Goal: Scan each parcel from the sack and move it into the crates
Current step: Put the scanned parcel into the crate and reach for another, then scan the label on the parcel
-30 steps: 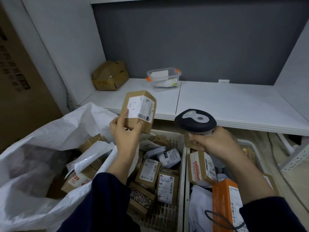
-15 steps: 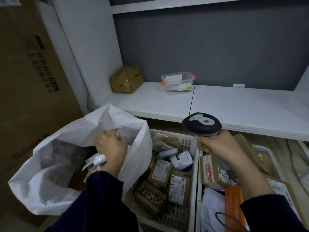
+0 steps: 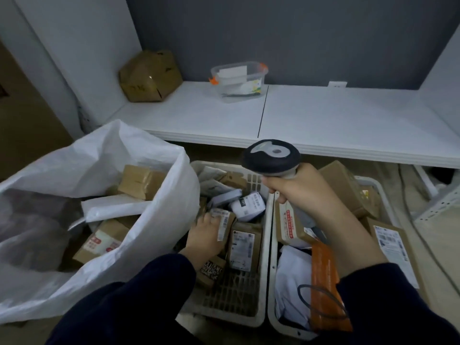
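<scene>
Inside crate [image 3: 265, 270]: my left hand [image 3: 202, 236], just out of sack [image 3: 161, 195], lands parcel [image 3: 225, 226]; hold unclear
Right hand [image 3: 308, 190]: grips scanner [image 3: 271, 154]

One head cam is all I get on this rig: wide-angle, worn on the person's head, pointing forward and down. It sits close over the work, so the left hand [image 3: 204, 235] and the right hand [image 3: 306, 188] with the scanner [image 3: 271, 156] fill the lower middle, and the dark sleeves [image 3: 129, 307] run off the bottom edge. The sack [image 3: 149, 220] is lower left, with the left crate [image 3: 267, 245] and right crate [image 3: 273, 270] right under the lens. Higher up I see the white shelf [image 3: 323, 115] and grey wall [image 3: 298, 33], farther off. The side walls lean outward toward the corners, which is typical of a wide lens.
</scene>
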